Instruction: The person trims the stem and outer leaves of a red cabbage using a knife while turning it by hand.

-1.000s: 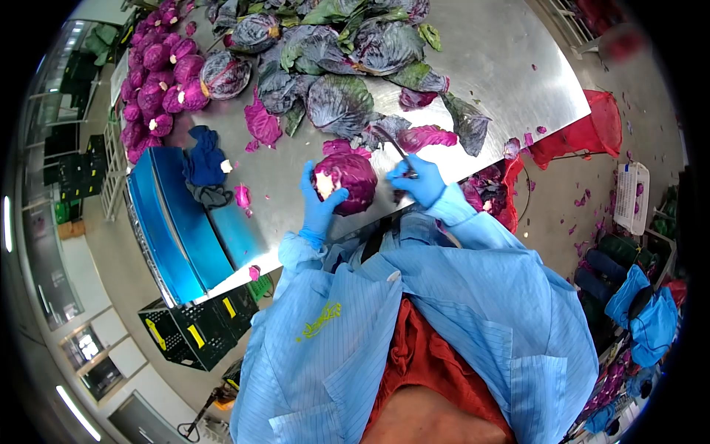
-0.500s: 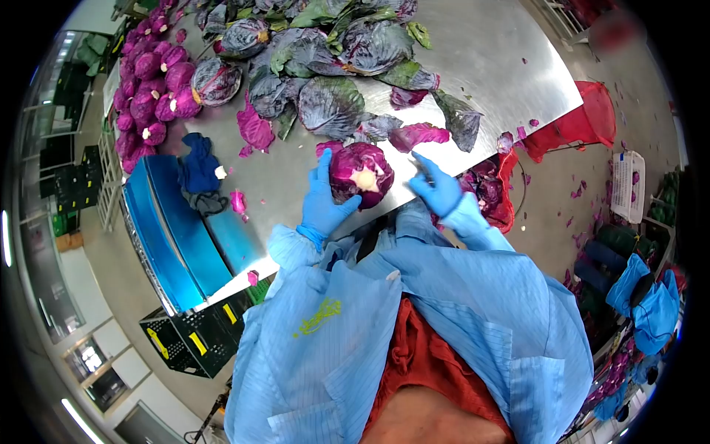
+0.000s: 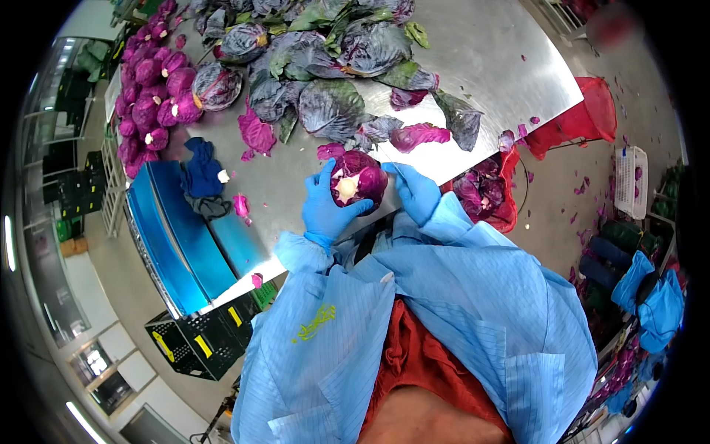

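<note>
The red cabbage (image 3: pixel 370 176) is facing its pale cut stem end (image 3: pixel 347 189) up toward the camera, its round body showing no clear long axis. The left hand (image 3: pixel 327 205) is clamping its left and near sides. The right hand (image 3: pixel 416 194) is bending its fingers by the right edge; their hold is not showing clearly. The cabbage is sitting between both hands, near the edge of the metal table (image 3: pixel 510 66).

Glare on table (image 3: pixel 510 81) (curved edges)

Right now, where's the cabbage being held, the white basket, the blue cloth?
Held cabbage (image 3: pixel 367 181), head view: purple leaf beside pale stem.
White basket (image 3: pixel 625 185), head view: side wall.
Blue cloth (image 3: pixel 200 166), head view: its dark middle.
</note>
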Demonstrator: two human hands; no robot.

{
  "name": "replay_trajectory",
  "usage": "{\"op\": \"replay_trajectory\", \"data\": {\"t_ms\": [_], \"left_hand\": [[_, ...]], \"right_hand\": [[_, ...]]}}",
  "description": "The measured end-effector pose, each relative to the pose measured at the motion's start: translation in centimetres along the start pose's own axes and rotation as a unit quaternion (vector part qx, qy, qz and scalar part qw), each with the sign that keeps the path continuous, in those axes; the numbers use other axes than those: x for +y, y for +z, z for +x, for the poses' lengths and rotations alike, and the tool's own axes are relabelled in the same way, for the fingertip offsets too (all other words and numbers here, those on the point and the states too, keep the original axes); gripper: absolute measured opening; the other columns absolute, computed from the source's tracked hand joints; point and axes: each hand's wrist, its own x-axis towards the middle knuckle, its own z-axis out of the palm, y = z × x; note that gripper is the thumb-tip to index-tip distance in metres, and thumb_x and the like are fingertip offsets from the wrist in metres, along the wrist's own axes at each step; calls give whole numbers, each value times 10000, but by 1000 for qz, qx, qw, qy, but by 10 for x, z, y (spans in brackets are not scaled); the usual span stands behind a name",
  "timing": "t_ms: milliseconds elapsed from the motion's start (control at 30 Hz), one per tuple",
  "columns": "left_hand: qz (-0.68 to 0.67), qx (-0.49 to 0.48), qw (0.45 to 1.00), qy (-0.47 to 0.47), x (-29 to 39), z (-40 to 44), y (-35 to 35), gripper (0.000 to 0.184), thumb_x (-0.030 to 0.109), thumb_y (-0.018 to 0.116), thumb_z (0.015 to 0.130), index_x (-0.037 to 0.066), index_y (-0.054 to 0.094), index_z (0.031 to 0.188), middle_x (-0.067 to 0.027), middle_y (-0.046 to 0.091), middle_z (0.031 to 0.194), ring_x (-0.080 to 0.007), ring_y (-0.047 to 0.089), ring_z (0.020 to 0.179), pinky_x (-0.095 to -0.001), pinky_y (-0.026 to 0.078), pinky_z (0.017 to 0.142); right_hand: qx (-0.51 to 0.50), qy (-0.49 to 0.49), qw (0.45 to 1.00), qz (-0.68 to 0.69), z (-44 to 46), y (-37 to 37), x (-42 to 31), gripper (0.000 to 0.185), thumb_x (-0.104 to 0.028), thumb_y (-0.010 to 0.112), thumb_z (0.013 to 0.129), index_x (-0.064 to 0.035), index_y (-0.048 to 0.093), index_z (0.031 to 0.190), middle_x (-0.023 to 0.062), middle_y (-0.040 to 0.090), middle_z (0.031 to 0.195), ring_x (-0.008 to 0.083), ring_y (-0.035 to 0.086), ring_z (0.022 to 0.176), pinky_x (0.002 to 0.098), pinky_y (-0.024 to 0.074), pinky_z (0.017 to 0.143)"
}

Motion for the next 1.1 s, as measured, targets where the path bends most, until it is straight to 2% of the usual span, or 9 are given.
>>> {"op": "replay_trajectory", "data": {"t_ms": [67,100,200,233,333,633,900,1000,1100], "left_hand": [[75,81,989,97,-16,7,12,1131,403,909,542,11,300,1411,-206,416,1265,-357,451,1204,-423,400,1014],[113,121,976,144,-21,9,18,1095,400,903,565,14,310,1401,-200,417,1253,-353,456,1195,-420,394,1015],[-21,167,968,183,-27,14,38,971,373,880,618,13,358,1353,-199,405,1269,-348,450,1190,-401,375,1031],[-39,163,968,185,-28,15,40,965,365,873,630,13,352,1362,-200,401,1278,-349,447,1192,-402,367,1038],[-69,159,968,183,-25,15,44,956,345,860,653,15,340,1384,-203,392,1299,-351,439,1197,-405,353,1050],[-56,188,964,179,-24,17,49,901,365,849,650,28,420,1367,-226,402,1320,-385,428,1222,-445,354,1046],[-103,216,956,172,-26,17,57,869,385,834,661,42,446,1359,-222,408,1321,-382,426,1227,-447,349,1050],[-66,228,954,184,-21,13,57,800,301,799,692,38,440,1356,-185,414,1282,-338,446,1185,-409,370,1031],[-101,229,954,167,-25,15,60,824,395,814,679,51,468,1343,-214,420,1319,-383,425,1230,-449,346,1051]], "right_hand": [[-41,30,999,12,-10,-12,-13,340,-100,441,923,-93,571,1237,174,648,1091,324,650,978,361,506,849],[-12,-11,1000,9,-14,-6,-8,259,-124,476,938,-83,591,1167,164,656,1038,332,650,916,376,513,814],[-84,-14,994,-67,-16,0,2,218,-250,506,949,-124,579,1111,167,652,1003,374,639,876,452,514,734],[-68,-15,992,-105,-17,4,-2,269,-352,497,952,-126,583,1070,179,649,969,377,640,865,465,508,723],[-106,5,986,-129,-15,14,10,265,-350,490,957,-131,581,1073,178,654,937,381,645,816,472,509,711],[-76,-65,980,-169,-4,14,14,207,-324,544,935,-145,583,1032,164,657,800,382,641,670,486,505,597],[-86,-53,968,-230,-3,22,19,193,-333,527,938,-151,572,985,148,649,766,372,638,624,476,501,547],[-84,-53,965,-244,-6,23,27,187,-325,524,938,-143,559,967,142,647,758,364,641,613,474,501,534],[-107,-61,959,-256,-4,17,20,189,-312,519,937,-124,542,950,149,648,761,360,646,614,473,505,535]]}}
